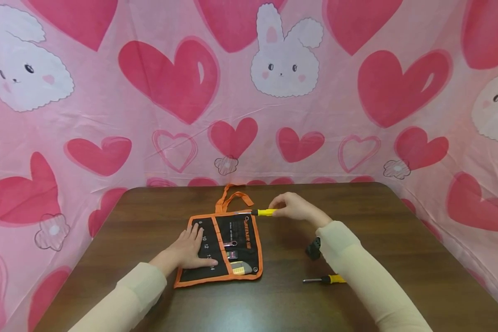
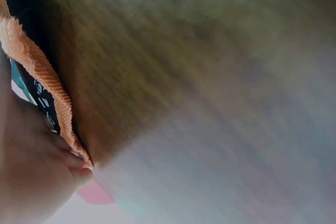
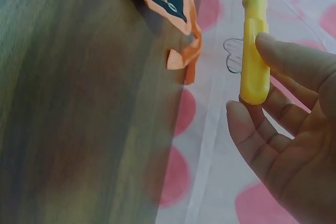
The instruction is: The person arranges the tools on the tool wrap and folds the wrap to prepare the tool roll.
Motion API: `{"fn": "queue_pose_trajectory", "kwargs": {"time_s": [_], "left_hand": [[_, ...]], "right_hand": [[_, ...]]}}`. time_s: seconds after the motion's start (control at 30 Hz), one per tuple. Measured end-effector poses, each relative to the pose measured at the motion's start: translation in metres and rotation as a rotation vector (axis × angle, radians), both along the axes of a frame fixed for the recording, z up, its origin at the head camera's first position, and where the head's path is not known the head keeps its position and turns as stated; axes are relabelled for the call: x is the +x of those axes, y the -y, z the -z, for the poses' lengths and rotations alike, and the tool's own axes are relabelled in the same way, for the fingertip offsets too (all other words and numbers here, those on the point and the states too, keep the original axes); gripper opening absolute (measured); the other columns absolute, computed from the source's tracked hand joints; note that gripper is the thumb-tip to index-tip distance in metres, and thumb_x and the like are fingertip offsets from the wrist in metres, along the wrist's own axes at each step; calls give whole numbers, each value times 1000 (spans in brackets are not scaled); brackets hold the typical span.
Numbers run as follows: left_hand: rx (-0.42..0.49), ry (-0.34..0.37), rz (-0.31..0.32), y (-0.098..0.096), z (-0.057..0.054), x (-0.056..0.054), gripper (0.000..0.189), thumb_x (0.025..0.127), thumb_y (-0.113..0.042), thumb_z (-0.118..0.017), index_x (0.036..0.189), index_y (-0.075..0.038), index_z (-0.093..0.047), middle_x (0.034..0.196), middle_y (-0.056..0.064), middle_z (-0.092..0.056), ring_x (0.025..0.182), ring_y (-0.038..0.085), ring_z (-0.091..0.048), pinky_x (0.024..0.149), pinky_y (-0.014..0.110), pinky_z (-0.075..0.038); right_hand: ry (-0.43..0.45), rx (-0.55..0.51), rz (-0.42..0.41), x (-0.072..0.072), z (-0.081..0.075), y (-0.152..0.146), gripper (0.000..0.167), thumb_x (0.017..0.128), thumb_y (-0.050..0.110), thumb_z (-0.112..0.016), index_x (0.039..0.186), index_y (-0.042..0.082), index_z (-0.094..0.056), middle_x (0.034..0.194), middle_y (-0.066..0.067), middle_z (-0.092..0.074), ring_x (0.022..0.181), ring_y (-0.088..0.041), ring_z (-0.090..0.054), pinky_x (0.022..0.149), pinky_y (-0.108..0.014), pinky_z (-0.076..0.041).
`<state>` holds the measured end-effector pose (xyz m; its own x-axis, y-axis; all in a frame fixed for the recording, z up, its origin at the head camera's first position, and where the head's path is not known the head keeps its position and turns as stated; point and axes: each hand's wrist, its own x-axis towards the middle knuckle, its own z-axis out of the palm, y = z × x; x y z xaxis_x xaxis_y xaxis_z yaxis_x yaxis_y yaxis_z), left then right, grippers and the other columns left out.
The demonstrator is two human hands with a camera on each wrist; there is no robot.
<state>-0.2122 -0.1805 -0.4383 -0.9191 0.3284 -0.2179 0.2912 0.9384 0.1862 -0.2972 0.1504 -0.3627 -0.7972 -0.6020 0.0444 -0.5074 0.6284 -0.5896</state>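
Observation:
A black tool pouch [image 1: 242, 230] with orange edging lies flat on the table, its orange straps [image 1: 222, 205] trailing toward the back. My left hand [image 1: 191, 246] rests on its numbered left part, fingers spread. In the right wrist view, my right hand [image 3: 294, 108] pinches a screwdriver by its yellow handle [image 3: 254, 51] between thumb and fingers. The screwdriver's shaft [image 1: 244, 212] points left over the pouch's far edge; whether its tip is in a slot I cannot tell. A yellow-and-grey utility knife [image 1: 241, 268] and a few small items sit in the pouch's pockets.
A second yellow-handled screwdriver [image 1: 336, 279] lies on the brown wooden table [image 1: 282, 299], partly hidden by my right sleeve. A small black object [image 1: 314, 249] is beside that sleeve, its kind unclear. Behind the table hangs a pink cloth [image 1: 240, 106] with hearts and rabbits.

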Motion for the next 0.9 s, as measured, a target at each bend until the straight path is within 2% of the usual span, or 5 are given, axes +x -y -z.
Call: {"fn": "queue_pose_trajectory", "kwargs": {"time_s": [0.23,0.57,0.9], "left_hand": [[-1,-7,2,0,0,0,119,66,-80,-51,140,9,-24,145,30,-16,134,44,-10,105,53,-16],[2,-8,9,0,0,0,119,66,-80,-51,140,10,-24,145,30,-16,134,44,-9,105,53,-15],[13,-5,4,1,1,-1,119,66,-80,-52,140,9,-25,145,30,-17,134,44,-9,105,53,-15]], "right_hand": [[51,15,25,2,11,15,9,82,12,-70,91,13,-71,85,4,-63,78,-17,-54,72,-30,-49],[118,13,33,6,29,29,7,81,10,-71,87,14,-71,79,4,-62,76,-18,-51,72,-34,-46],[87,73,-15,3,43,39,9,82,13,-71,90,13,-73,83,3,-63,74,-16,-51,73,-32,-47]]}}
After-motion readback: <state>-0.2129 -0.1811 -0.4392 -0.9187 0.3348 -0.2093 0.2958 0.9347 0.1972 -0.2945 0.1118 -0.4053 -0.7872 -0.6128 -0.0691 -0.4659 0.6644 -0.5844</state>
